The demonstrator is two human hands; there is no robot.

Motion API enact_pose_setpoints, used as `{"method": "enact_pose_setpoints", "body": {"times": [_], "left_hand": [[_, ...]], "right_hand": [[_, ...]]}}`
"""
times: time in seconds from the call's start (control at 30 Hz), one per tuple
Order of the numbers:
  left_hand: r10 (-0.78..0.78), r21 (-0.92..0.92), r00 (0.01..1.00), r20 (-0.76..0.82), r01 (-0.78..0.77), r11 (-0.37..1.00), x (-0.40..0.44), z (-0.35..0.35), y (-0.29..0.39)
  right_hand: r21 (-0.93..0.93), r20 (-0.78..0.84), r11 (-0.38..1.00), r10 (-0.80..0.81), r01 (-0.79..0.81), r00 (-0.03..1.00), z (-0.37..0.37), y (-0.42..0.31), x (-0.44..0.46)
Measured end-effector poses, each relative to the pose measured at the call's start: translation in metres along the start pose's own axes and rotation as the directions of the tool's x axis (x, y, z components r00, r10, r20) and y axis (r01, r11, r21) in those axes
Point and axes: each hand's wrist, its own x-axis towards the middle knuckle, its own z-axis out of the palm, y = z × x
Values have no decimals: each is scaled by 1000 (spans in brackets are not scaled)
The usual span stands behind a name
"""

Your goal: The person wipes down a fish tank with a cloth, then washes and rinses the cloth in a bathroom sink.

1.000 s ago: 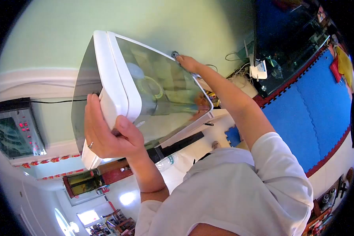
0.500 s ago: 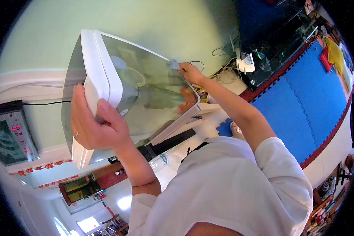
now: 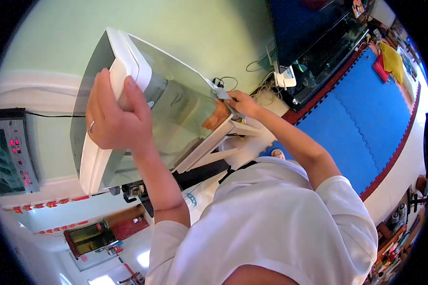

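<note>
A large white-framed case with see-through panels [image 3: 176, 126] stands tilted in view in front of me; its exact kind I cannot tell. My left hand [image 3: 116, 111] is closed around its rounded white frame [image 3: 100, 164], fingers on the outer side and thumb on the near side. A ring is on one finger. At the case's far right edge, my right hand [image 3: 242, 103] pinches a grey cloth [image 3: 220, 93] and presses it against the edge. An orange-brown shape [image 3: 216, 115] shows through the panel near there.
A lit display panel [image 3: 16, 156] is at the left. Behind my right hand are a white router [image 3: 285, 77], tangled cables and a black TV stand [image 3: 328, 66]. Blue foam mats [image 3: 347, 118] cover the floor at the right. A clear bottle [image 3: 191, 198] sits below my left forearm.
The case and my left hand appear higher in view, still joined. My right hand with the grey cloth has shifted right and down along the case's far edge. The whole view has shifted slightly.
</note>
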Motion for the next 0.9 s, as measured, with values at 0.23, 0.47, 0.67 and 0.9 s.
{"method": "enact_pose_setpoints", "body": {"times": [0.23, 0.47, 0.67, 0.9], "left_hand": [[-1, 19, 1000, -7, 1, 1000, 0, 1, 0], [-17, 1, 998, -55, 17, 1000, -2, 3, -1], [52, -263, 993, -105, -78, 962, -11, -8, -15], [38, -473, 990, -136, -99, 876, -64, -75, -78]], "right_hand": [[-189, -110, 982, -3, -18, 994, -1, -1, -23], [-475, -293, 880, -183, 23, 938, 21, 0, -49], [-592, -457, 779, -113, -207, 882, 48, -26, -64], [-679, -527, 652, -113, -337, 842, 57, -42, -66]]}}
